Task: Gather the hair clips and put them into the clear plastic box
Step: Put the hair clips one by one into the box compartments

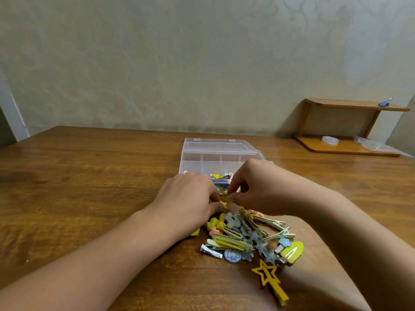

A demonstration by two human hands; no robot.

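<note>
Two bare forearms reach in from the near corners and meet at the middle of a wooden surface (89,176). The left hand (188,196) lies knuckles-up, its fingers curled down onto a small yellow star clip (223,204), which they appear to pinch. The right hand (253,187) arches above it, wrist raised, thumb and forefinger pressed together at the tips; what they pinch is too small to tell. A heap of hair clips (249,239) lies just near of both hands. The clear plastic box (202,158), lid open, stands just beyond the hands, a few clips inside.
</note>
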